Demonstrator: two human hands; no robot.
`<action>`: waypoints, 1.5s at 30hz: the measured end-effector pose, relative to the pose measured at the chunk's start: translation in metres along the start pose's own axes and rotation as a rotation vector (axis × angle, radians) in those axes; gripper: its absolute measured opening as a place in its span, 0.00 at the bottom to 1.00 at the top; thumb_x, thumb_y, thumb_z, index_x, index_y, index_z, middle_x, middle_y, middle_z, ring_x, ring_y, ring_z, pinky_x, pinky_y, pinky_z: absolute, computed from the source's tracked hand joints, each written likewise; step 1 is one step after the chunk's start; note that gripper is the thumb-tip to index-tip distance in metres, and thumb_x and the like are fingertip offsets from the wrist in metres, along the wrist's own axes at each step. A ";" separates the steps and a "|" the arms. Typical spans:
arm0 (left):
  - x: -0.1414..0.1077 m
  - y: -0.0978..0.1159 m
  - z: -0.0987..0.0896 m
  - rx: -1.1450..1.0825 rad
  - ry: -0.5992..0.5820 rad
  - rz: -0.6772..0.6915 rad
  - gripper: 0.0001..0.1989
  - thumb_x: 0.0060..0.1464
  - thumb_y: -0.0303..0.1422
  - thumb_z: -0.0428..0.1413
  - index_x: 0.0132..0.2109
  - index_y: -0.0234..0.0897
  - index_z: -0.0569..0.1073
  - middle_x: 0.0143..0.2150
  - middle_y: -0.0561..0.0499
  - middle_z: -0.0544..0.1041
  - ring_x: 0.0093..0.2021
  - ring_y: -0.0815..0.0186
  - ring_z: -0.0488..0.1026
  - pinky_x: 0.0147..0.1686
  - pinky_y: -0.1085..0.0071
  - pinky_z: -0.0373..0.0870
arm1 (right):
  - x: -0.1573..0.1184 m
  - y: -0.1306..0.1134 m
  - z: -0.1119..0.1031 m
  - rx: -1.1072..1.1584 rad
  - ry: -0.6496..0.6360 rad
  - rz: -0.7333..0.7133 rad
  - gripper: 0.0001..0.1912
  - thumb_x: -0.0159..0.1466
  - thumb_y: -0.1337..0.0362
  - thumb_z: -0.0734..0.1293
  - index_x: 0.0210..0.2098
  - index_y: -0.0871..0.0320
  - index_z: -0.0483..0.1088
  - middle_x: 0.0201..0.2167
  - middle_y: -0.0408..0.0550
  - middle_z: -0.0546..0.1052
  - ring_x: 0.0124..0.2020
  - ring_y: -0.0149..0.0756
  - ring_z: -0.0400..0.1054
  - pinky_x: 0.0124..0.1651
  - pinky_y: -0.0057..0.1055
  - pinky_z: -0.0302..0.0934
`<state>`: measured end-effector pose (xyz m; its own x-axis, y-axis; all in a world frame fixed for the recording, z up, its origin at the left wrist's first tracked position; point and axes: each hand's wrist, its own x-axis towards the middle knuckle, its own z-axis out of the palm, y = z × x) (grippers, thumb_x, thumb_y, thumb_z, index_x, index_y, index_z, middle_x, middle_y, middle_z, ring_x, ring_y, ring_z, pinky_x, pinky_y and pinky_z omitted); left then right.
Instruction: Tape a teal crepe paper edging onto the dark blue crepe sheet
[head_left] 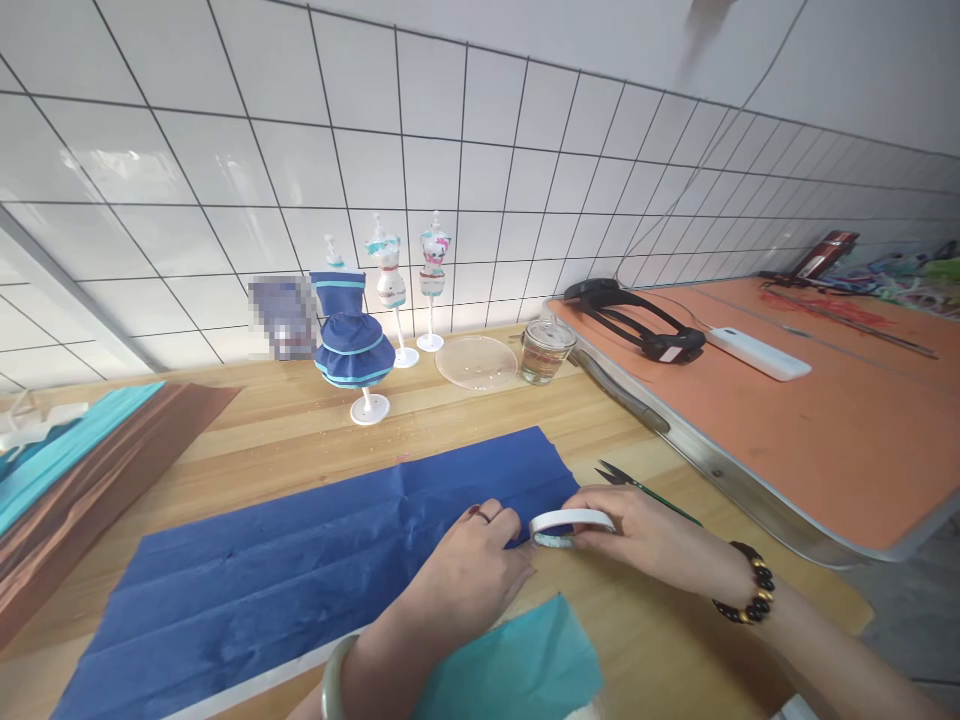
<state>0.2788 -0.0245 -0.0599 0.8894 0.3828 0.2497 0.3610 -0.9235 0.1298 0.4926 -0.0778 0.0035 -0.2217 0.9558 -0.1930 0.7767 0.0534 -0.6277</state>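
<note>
A dark blue sheet of tissue paper (300, 570) lies spread on the wooden table (247, 440). My left hand (472, 570) presses down on the sheet's near right edge, fingers curled. My right hand (645, 535) holds a white roll of tape (571, 526) right beside that edge, touching the left fingertips. A bead bracelet sits on my right wrist, a pale bangle on my left. Small scissors (622, 478) lie just behind my right hand.
A mannequin in a blue dress (351, 345) and two small bare mannequins (390, 280) stand at the back. A clear lid (476, 362) and a glass jar (546, 350) sit beside them. An orange table (825, 420) is on the right, teal paper (517, 670) is near me.
</note>
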 end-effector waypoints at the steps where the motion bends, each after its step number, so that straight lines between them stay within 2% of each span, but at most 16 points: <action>1: 0.000 0.000 0.000 -0.002 -0.004 -0.002 0.06 0.59 0.31 0.48 0.38 0.39 0.69 0.36 0.51 0.65 0.37 0.64 0.61 0.33 0.67 0.62 | 0.000 0.002 0.001 0.002 0.019 -0.018 0.08 0.62 0.64 0.62 0.38 0.53 0.72 0.36 0.43 0.75 0.36 0.35 0.68 0.40 0.28 0.60; 6: 0.001 0.000 0.000 0.013 -0.028 -0.004 0.07 0.59 0.30 0.47 0.37 0.39 0.70 0.35 0.51 0.65 0.35 0.64 0.61 0.32 0.67 0.61 | 0.002 0.003 0.001 -0.007 0.063 -0.086 0.10 0.63 0.64 0.60 0.37 0.54 0.73 0.37 0.46 0.75 0.38 0.36 0.68 0.43 0.31 0.59; 11: 0.002 0.001 0.000 0.027 -0.025 -0.002 0.06 0.58 0.29 0.47 0.38 0.40 0.69 0.36 0.51 0.65 0.35 0.63 0.61 0.31 0.66 0.62 | 0.006 -0.005 -0.003 0.002 0.006 -0.078 0.12 0.64 0.57 0.61 0.37 0.54 0.73 0.35 0.45 0.76 0.36 0.35 0.68 0.39 0.29 0.59; 17: 0.003 0.000 -0.003 0.005 -0.045 -0.012 0.06 0.59 0.31 0.47 0.37 0.40 0.68 0.34 0.51 0.63 0.35 0.62 0.60 0.32 0.66 0.62 | 0.012 -0.018 -0.004 -0.026 0.022 -0.062 0.16 0.65 0.54 0.59 0.34 0.56 0.73 0.29 0.43 0.76 0.30 0.33 0.66 0.34 0.28 0.57; 21: 0.002 0.000 -0.002 -0.004 -0.048 -0.022 0.05 0.58 0.31 0.48 0.36 0.40 0.68 0.35 0.51 0.62 0.36 0.62 0.60 0.33 0.66 0.62 | 0.018 -0.022 -0.003 -0.059 0.043 -0.052 0.13 0.64 0.58 0.60 0.33 0.56 0.74 0.26 0.42 0.75 0.27 0.32 0.66 0.30 0.26 0.57; 24: 0.002 -0.001 -0.001 -0.009 -0.049 -0.028 0.05 0.58 0.32 0.48 0.35 0.40 0.68 0.35 0.51 0.62 0.36 0.62 0.60 0.33 0.66 0.61 | 0.024 -0.020 -0.004 -0.036 0.047 -0.099 0.09 0.61 0.65 0.62 0.33 0.55 0.75 0.30 0.42 0.77 0.31 0.33 0.68 0.34 0.26 0.59; 27: 0.002 -0.001 0.000 -0.024 -0.049 -0.024 0.05 0.59 0.32 0.48 0.36 0.41 0.68 0.35 0.51 0.62 0.36 0.62 0.59 0.33 0.67 0.61 | 0.029 -0.016 -0.004 -0.012 0.054 -0.143 0.10 0.59 0.70 0.61 0.32 0.55 0.75 0.32 0.43 0.77 0.34 0.33 0.69 0.37 0.26 0.59; 31: 0.002 -0.001 0.000 -0.034 -0.061 -0.025 0.06 0.59 0.32 0.47 0.36 0.41 0.68 0.36 0.51 0.63 0.37 0.62 0.60 0.34 0.66 0.62 | 0.031 -0.013 -0.004 -0.035 0.086 -0.182 0.10 0.63 0.66 0.61 0.30 0.56 0.74 0.29 0.43 0.75 0.31 0.32 0.68 0.35 0.26 0.59; 36: 0.002 0.000 -0.002 -0.006 -0.069 -0.026 0.05 0.59 0.31 0.47 0.38 0.41 0.67 0.36 0.51 0.63 0.36 0.62 0.60 0.33 0.66 0.62 | 0.030 -0.013 0.000 -0.156 0.164 -0.177 0.16 0.67 0.59 0.58 0.28 0.57 0.71 0.26 0.42 0.72 0.27 0.31 0.64 0.32 0.26 0.56; 40: 0.003 0.000 -0.004 0.004 -0.071 -0.019 0.06 0.59 0.32 0.47 0.39 0.41 0.67 0.36 0.51 0.63 0.36 0.62 0.61 0.32 0.66 0.62 | 0.029 -0.015 0.003 -0.252 0.260 -0.155 0.20 0.69 0.58 0.54 0.24 0.57 0.66 0.23 0.43 0.70 0.25 0.31 0.62 0.31 0.28 0.55; 45: 0.004 0.001 -0.005 -0.009 -0.086 -0.033 0.06 0.59 0.32 0.47 0.41 0.42 0.68 0.37 0.51 0.63 0.37 0.62 0.61 0.34 0.66 0.63 | 0.028 -0.011 0.005 -0.357 0.328 -0.135 0.21 0.69 0.57 0.53 0.24 0.57 0.64 0.22 0.44 0.70 0.25 0.33 0.63 0.31 0.28 0.55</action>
<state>0.2809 -0.0240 -0.0538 0.8981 0.4090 0.1617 0.3882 -0.9100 0.1455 0.4747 -0.0529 0.0016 -0.1817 0.9710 0.1553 0.9199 0.2236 -0.3221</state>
